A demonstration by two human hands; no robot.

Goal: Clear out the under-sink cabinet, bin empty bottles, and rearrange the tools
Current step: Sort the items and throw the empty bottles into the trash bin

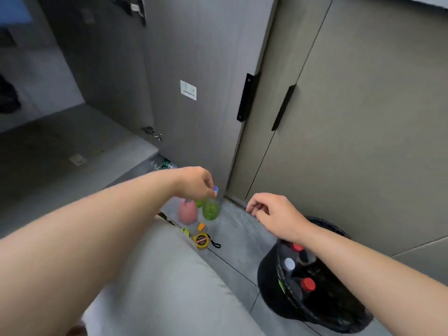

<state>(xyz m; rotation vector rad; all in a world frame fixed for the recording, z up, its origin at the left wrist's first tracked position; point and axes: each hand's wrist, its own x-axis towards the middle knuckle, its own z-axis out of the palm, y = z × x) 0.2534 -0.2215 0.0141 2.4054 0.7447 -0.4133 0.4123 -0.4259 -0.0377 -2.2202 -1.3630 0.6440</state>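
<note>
My left hand point(196, 181) pinches the blue cap of a green-labelled bottle point(211, 209) and holds it just above the floor in front of the open cabinet door point(194, 69). A pink bottle point(187, 212) stands beside it, partly hidden by my forearm. My right hand point(274, 214) hovers to the right with loosely curled fingers and holds nothing. Below it stands a black bin point(266, 275) holding several bottles with red and white caps. A yellow tape measure point(201, 240) lies on the floor near my knee. Another clear bottle point(163, 163) lies at the cabinet's edge.
The open cabinet shows a grey floor point(72, 141) with a small white item point(77, 159). Closed beige doors with black handles point(283, 106) fill the right. My grey-clad leg point(164, 287) covers the lower middle. Small orange and green tools point(201, 226) lie by the tape measure.
</note>
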